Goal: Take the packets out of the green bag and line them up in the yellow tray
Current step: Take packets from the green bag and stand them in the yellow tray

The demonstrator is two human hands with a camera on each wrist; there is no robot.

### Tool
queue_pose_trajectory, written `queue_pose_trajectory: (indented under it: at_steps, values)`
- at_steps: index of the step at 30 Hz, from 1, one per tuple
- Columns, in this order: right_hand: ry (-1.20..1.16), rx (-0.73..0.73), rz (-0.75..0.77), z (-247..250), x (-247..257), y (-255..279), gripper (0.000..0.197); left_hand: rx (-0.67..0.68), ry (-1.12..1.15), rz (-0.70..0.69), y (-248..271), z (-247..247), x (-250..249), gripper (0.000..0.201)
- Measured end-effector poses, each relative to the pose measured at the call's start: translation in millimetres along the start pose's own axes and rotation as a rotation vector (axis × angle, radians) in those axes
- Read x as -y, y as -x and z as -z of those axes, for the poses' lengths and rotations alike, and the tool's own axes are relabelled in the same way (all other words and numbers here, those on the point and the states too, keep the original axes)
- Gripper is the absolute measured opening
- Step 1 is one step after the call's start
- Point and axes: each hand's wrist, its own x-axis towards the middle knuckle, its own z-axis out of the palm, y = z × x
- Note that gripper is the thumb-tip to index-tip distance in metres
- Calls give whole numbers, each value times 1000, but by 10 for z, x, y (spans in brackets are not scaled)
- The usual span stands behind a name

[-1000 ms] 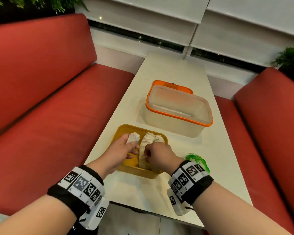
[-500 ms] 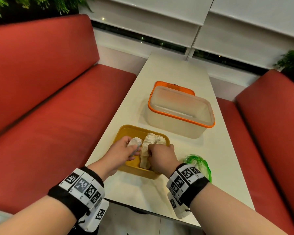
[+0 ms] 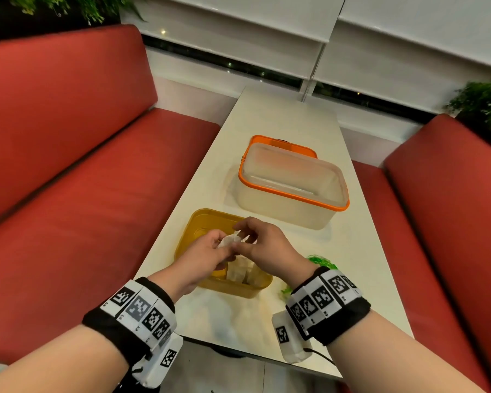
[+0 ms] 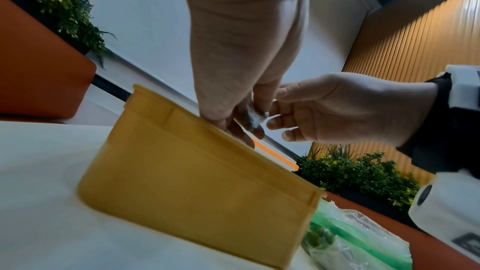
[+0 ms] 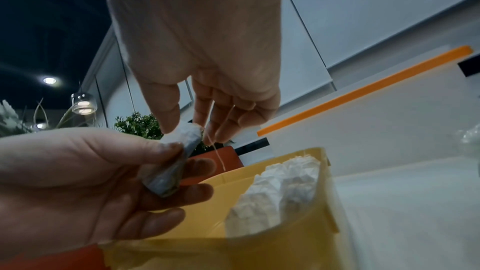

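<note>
Left hand pinches a small white packet betw thumb & fingers, above the yellow tray. Right hand pinches the packet's top end; a thin string hangs from it. More packets lie in tray's right side. Green bag just right of tray; clear box w/ orange rim beyond tray.

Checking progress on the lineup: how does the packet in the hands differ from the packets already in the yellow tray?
The held packet hangs above the yellow tray, pinched by left hand and right hand; the tray packets rest untouched inside. It's single; they're bunched. All are white.
</note>
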Motion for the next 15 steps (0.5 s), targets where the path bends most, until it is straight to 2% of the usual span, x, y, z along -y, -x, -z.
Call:
queue_pose_trajectory:
  at_steps: [4,7,10,12,15]
  values:
    - [-58,-1,37,-25,-26,7,9,26,-27,-30,-10,-25,18,8]
    - [-44,21,38,-9,-51,15,5,2,-46,-55,7,-24,32,14]
    - [117,62,70,33,-98,2,3,-95,-10,-94,19,15,34,16]
    - [280,143,90,41,-132,0,9,-168,-4,-97,0,61,52,15]
    - [426,284,64,-31,-176,-8,17,-193,-2,-56,-32,99,103,13]
